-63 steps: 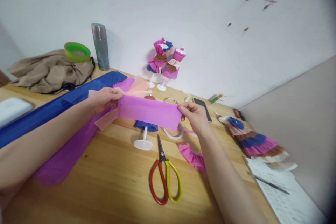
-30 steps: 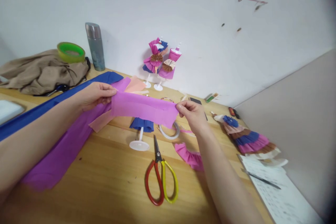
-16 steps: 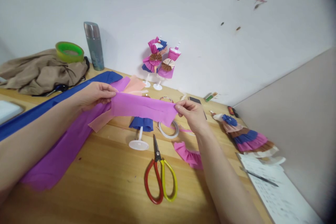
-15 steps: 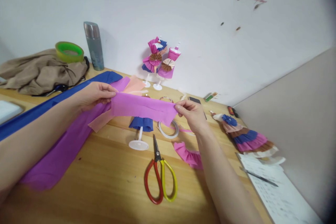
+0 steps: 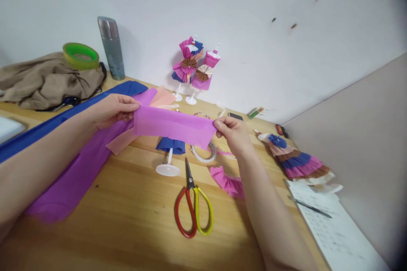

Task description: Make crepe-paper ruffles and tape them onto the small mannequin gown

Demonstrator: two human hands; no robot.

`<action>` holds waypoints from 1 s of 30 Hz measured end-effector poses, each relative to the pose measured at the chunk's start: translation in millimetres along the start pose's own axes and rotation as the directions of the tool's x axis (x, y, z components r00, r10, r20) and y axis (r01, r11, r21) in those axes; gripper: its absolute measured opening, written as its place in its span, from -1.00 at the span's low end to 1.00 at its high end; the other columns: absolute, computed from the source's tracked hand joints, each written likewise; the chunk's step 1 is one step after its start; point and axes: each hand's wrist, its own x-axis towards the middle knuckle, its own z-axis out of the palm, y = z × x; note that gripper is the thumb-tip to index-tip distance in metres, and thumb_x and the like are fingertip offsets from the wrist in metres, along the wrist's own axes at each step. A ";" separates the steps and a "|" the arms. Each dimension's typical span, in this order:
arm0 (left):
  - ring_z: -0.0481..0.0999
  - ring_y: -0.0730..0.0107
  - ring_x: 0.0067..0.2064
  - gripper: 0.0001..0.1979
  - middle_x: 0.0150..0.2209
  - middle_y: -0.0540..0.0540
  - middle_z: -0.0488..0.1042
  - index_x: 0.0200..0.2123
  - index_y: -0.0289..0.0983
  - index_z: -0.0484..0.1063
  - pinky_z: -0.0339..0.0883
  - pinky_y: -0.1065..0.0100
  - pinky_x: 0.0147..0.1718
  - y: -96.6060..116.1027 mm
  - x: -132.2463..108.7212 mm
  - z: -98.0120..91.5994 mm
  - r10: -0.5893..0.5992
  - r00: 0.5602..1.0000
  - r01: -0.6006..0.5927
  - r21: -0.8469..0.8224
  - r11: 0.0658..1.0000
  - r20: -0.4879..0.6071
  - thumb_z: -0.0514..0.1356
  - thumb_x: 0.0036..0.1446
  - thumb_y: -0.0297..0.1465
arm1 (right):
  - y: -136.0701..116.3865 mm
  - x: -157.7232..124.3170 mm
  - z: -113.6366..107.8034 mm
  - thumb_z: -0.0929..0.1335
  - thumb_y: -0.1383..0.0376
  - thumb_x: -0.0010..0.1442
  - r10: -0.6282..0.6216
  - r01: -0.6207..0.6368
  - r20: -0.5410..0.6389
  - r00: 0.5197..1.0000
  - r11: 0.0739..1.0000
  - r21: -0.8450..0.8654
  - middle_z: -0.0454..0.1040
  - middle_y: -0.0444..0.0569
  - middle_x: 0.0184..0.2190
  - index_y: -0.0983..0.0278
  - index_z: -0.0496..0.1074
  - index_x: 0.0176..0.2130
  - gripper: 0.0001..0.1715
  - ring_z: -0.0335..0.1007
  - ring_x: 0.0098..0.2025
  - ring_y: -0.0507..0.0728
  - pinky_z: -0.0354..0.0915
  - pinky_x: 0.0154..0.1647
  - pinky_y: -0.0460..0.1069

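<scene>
A strip of purple crepe paper [image 5: 174, 126] is stretched between my two hands above the table. My left hand [image 5: 119, 110] pinches its left end, and my right hand [image 5: 231, 132] pinches the right end between thumb and fingers. Behind the strip stands a small dress form on a white base [image 5: 168, 170]; its blue skirt [image 5: 171, 145] shows below the strip and its upper part is mostly hidden. Scissors [image 5: 191, 197] with one red and one yellow handle lie in front of it. A roll of tape [image 5: 203, 152] and a ruffled pink strip [image 5: 226, 182] lie near my right hand.
Long purple paper [image 5: 73, 178] and blue paper [image 5: 127, 89] lie under my left arm. Two dressed forms [image 5: 203, 72] stand by the wall. A flask [image 5: 111, 48], brown cloth [image 5: 47, 80] and green tape roll [image 5: 81, 56] are at left; a tiered paper dress [image 5: 295, 159] and notebook [image 5: 337, 224] at right.
The purple strip now hangs smoother and flatter between my hands, which keep their pinch on its ends. The whole view has shifted slightly, with the table things a little higher in the picture.
</scene>
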 end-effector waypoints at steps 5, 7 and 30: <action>0.29 0.61 -0.58 -0.75 -0.65 0.04 0.35 -0.57 -0.36 0.42 0.14 0.55 -0.59 -1.4 -0.7 1.2 0.009 1.000 -0.009 0.008 1.000 0.028 0.43 -0.08 -0.40 | -0.4 -0.5 1.3 0.51 0.10 -0.09 0.005 -0.005 0.013 1.000 1.000 0.007 0.34 -0.19 -0.74 0.27 0.48 -0.58 -0.69 0.17 -0.65 -0.05 0.09 -0.58 -0.10; 0.28 0.61 -0.58 -0.75 -0.65 0.04 0.36 -0.56 -0.36 0.43 0.13 0.55 -0.60 -1.9 -0.3 0.8 0.012 0.999 -0.012 0.005 1.000 0.031 0.44 -0.09 -0.39 | -0.5 -0.5 1.2 0.51 0.12 -0.10 0.003 -0.003 0.014 1.000 1.000 0.005 0.34 -0.19 -0.74 0.28 0.48 -0.58 -0.70 0.17 -0.65 -0.05 0.09 -0.58 -0.10; 0.26 0.63 -0.59 -0.76 -0.61 0.06 0.36 -0.49 -0.37 0.44 0.01 0.55 -0.62 -2.1 0.7 -0.2 -0.026 0.999 0.024 0.044 0.999 0.024 0.44 -0.09 -0.41 | -3.5 -3.4 2.6 0.49 0.11 -0.07 0.018 -0.018 -0.011 1.000 1.000 -0.004 0.23 -0.25 -0.78 0.28 0.44 -0.54 -0.69 0.02 -0.70 -0.08 -0.06 -0.65 -0.12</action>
